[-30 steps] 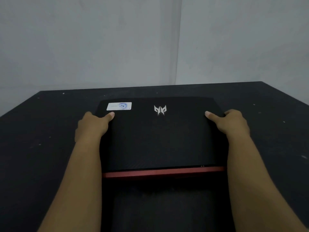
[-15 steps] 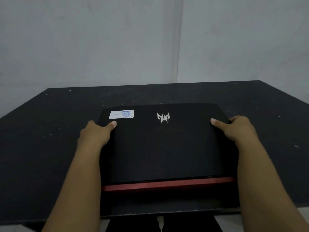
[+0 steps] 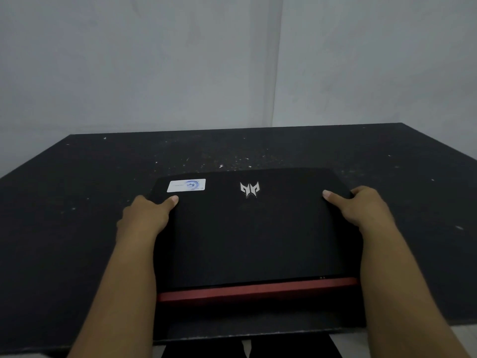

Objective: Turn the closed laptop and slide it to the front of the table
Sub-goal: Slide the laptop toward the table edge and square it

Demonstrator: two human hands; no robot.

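A closed black laptop (image 3: pixel 253 236) lies flat on the black table (image 3: pixel 64 215), near the table's front edge. Its red hinge strip faces me, and a silver logo and a white sticker sit near its far edge. My left hand (image 3: pixel 144 215) grips the laptop's left side with the thumb on the lid. On the right side my right hand (image 3: pixel 361 205) holds it the same way, thumb on top. The other fingers of both hands are hidden behind the laptop's sides.
The table's front edge (image 3: pixel 258 334) runs just below the laptop, with dark legs and light floor beneath. A pale wall (image 3: pixel 232 60) with a vertical seam stands behind the table. White specks dot the tabletop.
The laptop, held by both hands, has come toward me and now sits near the table's front edge, which has come into view at the bottom.
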